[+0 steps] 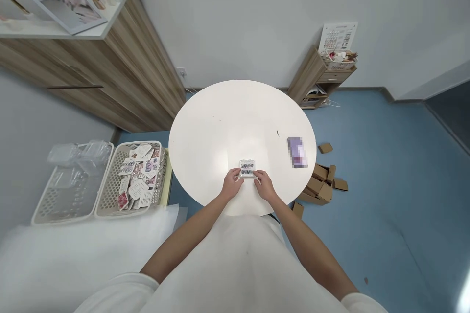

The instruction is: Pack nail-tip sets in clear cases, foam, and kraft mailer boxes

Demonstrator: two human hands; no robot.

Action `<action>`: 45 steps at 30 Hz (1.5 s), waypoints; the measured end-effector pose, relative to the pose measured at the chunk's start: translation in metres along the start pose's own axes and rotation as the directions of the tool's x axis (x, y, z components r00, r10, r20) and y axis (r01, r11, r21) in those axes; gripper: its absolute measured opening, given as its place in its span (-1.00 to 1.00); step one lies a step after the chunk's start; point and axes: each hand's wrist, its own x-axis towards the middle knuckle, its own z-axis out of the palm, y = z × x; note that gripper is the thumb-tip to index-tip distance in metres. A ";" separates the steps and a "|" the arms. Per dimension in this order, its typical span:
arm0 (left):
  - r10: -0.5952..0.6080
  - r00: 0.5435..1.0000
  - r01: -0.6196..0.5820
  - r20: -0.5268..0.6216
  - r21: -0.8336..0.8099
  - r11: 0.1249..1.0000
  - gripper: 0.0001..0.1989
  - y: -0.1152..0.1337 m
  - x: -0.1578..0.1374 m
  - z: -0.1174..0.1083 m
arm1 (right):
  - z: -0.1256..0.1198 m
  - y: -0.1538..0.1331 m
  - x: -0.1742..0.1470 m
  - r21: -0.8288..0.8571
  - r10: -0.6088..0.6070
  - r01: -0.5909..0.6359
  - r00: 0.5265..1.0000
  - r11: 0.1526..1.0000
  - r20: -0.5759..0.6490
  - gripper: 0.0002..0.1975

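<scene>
- We see a small clear box (243,162) on the white surface (205,122), close to the near edge, right in front of the person.
- In the box we see two rows of small, dark, shiny pieces (248,171). They are too tiny for us to tell what they are.
- The left hand (231,186) is at the left side of the box. Its fingers are bent and touch the edge, with the thumb a bit apart.
- The right hand (265,187) is at the right side. Its fingers are bent too, and they reach the near right corner.
- So the box sits between the two hands. We cannot tell if the fingers squeeze it or just rest on it.
- Off to the right on the surface, we see a purple packet (296,149), all blurry squares. A tiny dark thing (277,133) lies near it.
- To the left of the surface we see a basket (106,195) full of cards (137,188), many with pink and purple bits.
- Just beside it, another basket (44,210) has clear plastic boxes (88,151) in it.
- On the blue floor (367,166) to the right, we see brown cardboard (319,190) in a heap.
- By the wall we see a little wooden shelf (310,73) and, on the left, a big wooden cabinet (139,58).
</scene>
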 end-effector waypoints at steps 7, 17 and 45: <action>-0.046 0.996 0.056 -0.075 0.137 0.989 -0.58 -0.001 -0.003 0.024 | -0.011 0.021 0.004 0.010 -0.055 0.054 0.992 0.998 0.114 -0.57; -0.020 0.998 0.046 -0.066 0.423 0.905 -0.44 -0.004 -0.014 0.029 | -0.014 0.030 0.006 -0.064 -0.151 0.166 0.969 0.984 0.194 -0.52; 0.108 0.956 -0.292 0.274 0.836 0.464 -0.78 -0.019 -0.057 -0.020 | 0.007 0.009 -0.044 -0.394 -0.115 0.200 0.966 0.897 0.230 -0.81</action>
